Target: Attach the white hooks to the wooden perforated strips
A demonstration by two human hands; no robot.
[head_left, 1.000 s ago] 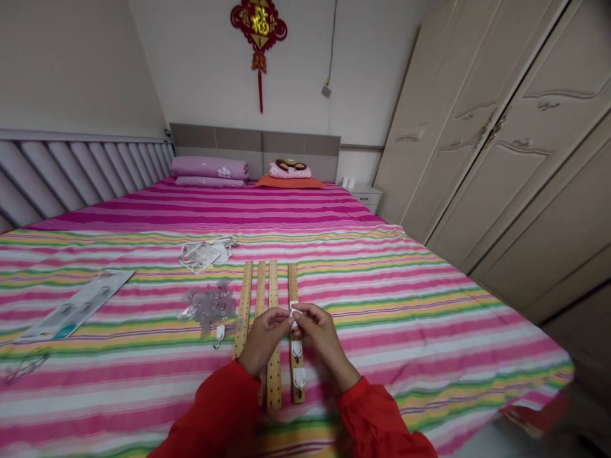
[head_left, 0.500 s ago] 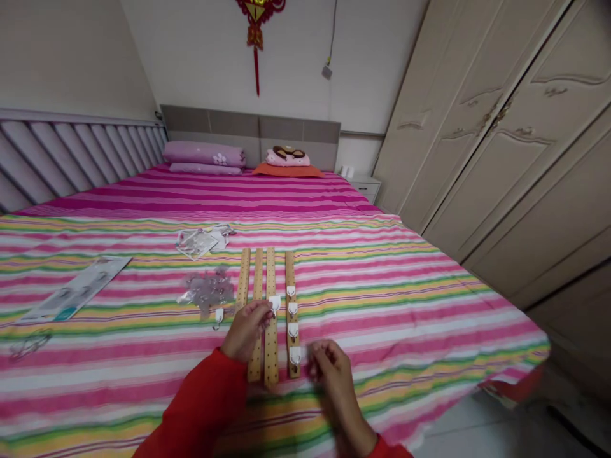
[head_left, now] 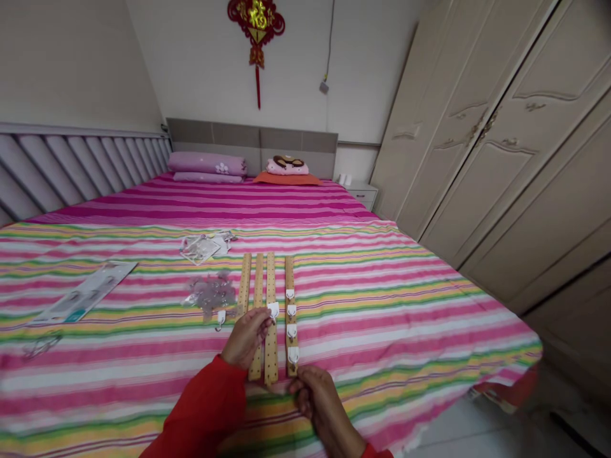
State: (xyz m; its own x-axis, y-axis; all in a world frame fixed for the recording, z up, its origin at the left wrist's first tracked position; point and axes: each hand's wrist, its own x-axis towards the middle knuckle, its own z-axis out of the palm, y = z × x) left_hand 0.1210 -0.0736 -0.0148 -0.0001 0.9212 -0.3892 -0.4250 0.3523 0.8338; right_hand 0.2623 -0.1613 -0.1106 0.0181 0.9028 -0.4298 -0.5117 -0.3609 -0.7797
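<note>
Several perforated wooden strips (head_left: pixel 258 289) lie side by side on the striped bedspread (head_left: pixel 382 299). The rightmost strip (head_left: pixel 289 280) carries several white hooks (head_left: pixel 291 312) along its near half. My left hand (head_left: pixel 247 337) pinches a small white hook (head_left: pixel 273 309) over the near part of the strips. My right hand (head_left: pixel 317 397) is closed on the near end of the rightmost strip. Both sleeves are red.
A pile of clear plastic hooks (head_left: pixel 211 294) and one loose white hook (head_left: pixel 220 317) lie left of the strips. Torn packaging (head_left: pixel 204 246) and a long card (head_left: pixel 86 292) lie farther left. A wardrobe (head_left: pixel 501 146) stands to the right; pillows (head_left: pixel 208 166) are at the headboard.
Both hands were together at the rightmost strip pressing a hook on. They have separated: the left now holds a white hook, and the right dropped to the strip's near end.
</note>
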